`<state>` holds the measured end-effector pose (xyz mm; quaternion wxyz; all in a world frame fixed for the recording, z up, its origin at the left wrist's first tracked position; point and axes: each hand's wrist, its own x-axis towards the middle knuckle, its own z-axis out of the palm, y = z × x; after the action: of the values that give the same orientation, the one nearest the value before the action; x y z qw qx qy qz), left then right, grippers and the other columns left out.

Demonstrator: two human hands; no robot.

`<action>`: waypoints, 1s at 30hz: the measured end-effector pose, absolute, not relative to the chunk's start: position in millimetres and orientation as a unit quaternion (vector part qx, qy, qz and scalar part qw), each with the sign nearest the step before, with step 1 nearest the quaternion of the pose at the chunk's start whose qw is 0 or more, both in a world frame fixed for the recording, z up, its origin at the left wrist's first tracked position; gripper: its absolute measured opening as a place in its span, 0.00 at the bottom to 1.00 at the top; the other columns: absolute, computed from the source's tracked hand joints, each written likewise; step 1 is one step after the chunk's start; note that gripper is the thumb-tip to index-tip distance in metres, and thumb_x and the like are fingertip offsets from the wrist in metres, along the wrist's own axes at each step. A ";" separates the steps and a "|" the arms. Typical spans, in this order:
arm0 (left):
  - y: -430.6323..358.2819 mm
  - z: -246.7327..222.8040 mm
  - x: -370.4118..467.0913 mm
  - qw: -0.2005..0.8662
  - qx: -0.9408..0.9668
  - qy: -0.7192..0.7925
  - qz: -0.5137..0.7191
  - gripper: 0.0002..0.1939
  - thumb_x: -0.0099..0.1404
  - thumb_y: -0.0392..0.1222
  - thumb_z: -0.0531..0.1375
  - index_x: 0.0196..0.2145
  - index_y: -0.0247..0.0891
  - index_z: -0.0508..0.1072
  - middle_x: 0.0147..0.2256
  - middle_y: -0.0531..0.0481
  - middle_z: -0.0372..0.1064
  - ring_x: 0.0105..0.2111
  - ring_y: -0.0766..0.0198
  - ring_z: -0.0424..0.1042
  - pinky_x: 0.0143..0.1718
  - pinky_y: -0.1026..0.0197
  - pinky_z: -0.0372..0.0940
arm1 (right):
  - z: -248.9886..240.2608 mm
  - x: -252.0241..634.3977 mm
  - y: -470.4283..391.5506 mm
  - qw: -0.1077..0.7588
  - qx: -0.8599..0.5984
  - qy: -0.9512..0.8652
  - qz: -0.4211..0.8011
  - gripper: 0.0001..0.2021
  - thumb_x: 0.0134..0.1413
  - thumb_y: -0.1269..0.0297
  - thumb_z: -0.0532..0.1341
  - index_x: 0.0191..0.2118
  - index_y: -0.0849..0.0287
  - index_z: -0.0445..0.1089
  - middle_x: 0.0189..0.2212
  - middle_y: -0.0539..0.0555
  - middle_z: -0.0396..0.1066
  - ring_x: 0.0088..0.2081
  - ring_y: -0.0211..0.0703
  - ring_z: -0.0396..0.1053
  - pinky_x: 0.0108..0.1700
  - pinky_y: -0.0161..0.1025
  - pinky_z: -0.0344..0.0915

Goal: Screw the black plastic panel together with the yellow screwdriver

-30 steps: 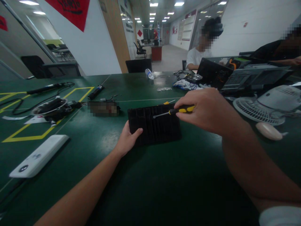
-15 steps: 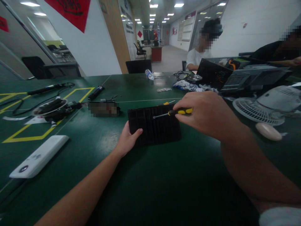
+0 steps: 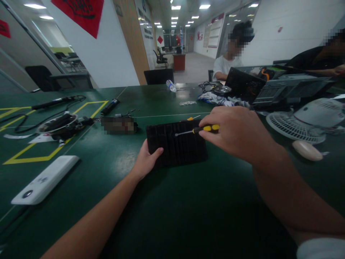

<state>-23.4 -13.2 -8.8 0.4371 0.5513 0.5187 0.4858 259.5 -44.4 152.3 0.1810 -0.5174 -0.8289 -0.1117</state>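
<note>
My left hand (image 3: 147, 160) grips the lower left corner of a black ribbed panel (image 3: 185, 147), thumb on its face and the other fingers hidden behind it. My right hand (image 3: 229, 129) is closed round the yellow and black handle of a screwdriver (image 3: 188, 132). The shaft points left across the panel, with its tip over the ribs near the upper middle; whether the tip touches is hard to tell. Behind the panel's top edge lies a second yellow-handled tool (image 3: 191, 118), partly hidden.
Right: a white fan (image 3: 296, 124), a pale oval object (image 3: 307, 150), a cloth (image 3: 215, 99) and open computer cases (image 3: 288, 90). Left: a white power strip-like device (image 3: 45, 180), a cable bundle (image 3: 60, 126) and a black cylinder (image 3: 110, 106). Two people sit across the green table (image 3: 151, 104).
My right hand and the screwdriver handle have shifted very slightly left. My left hand and the panel have stayed where they were.
</note>
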 end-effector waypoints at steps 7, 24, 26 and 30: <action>-12.6 -9.6 -24.1 0.447 0.544 0.518 0.486 0.32 0.62 0.47 0.69 0.60 0.39 0.66 0.60 0.38 0.73 0.60 0.44 0.74 0.64 0.36 0.68 | 153.1 259.1 -45.8 0.158 -0.524 -0.828 -0.119 0.13 0.64 0.57 0.61 0.41 0.55 0.83 0.37 0.58 0.81 0.37 0.52 0.74 0.33 0.44 0.57; -11.9 -11.8 -24.7 0.448 0.539 0.519 0.489 0.32 0.61 0.47 0.70 0.60 0.40 0.66 0.59 0.38 0.73 0.61 0.42 0.73 0.64 0.33 0.67 | 159.1 276.3 -38.6 0.217 -0.482 -0.846 -0.075 0.09 0.60 0.60 0.65 0.42 0.50 0.83 0.41 0.55 0.80 0.43 0.54 0.77 0.46 0.49 0.68; -11.9 -11.8 -24.8 0.447 0.542 0.518 0.488 0.32 0.61 0.47 0.70 0.60 0.41 0.66 0.59 0.39 0.73 0.61 0.42 0.73 0.64 0.33 0.67 | 158.7 274.3 -38.8 0.220 -0.479 -0.846 -0.080 0.09 0.59 0.63 0.65 0.41 0.50 0.83 0.41 0.55 0.80 0.42 0.54 0.76 0.45 0.49 0.68; -12.6 -10.6 -24.6 0.441 0.548 0.521 0.483 0.32 0.62 0.47 0.69 0.60 0.40 0.66 0.59 0.38 0.73 0.61 0.43 0.73 0.64 0.35 0.66 | 156.0 269.3 -39.2 0.216 -0.466 -0.854 -0.087 0.11 0.58 0.67 0.64 0.42 0.51 0.84 0.41 0.55 0.79 0.41 0.53 0.75 0.42 0.47 0.65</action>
<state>-24.6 -12.6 -10.6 0.4413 0.5482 0.5209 0.4830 269.3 -39.2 156.0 0.2159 -0.4663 -0.8535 -0.0867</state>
